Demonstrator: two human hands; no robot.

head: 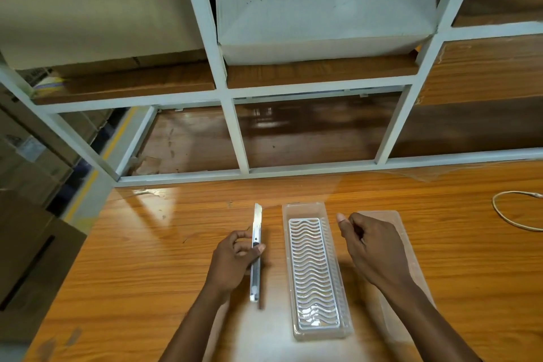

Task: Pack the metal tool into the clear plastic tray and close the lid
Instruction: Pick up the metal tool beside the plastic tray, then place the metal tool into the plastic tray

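A long, thin metal tool (256,253) is held edge-up just left of the tray, gripped around its middle by my left hand (233,261). The clear plastic tray (305,209) lies lengthwise on the wooden table, and inside it sits a metal piece with wavy ridges (313,270). Right of the tray lies a clear flat lid (393,223), partly covered by my right hand (370,247). That hand hovers over the tray's right edge with its fingers loosely curled and nothing in it.
A white metal shelf frame (241,138) rises along the table's far edge, carrying a white and dark blue carton (323,15). A loop of pale cord (514,209) lies at the far right. Cardboard boxes (29,244) stand off the table's left edge.
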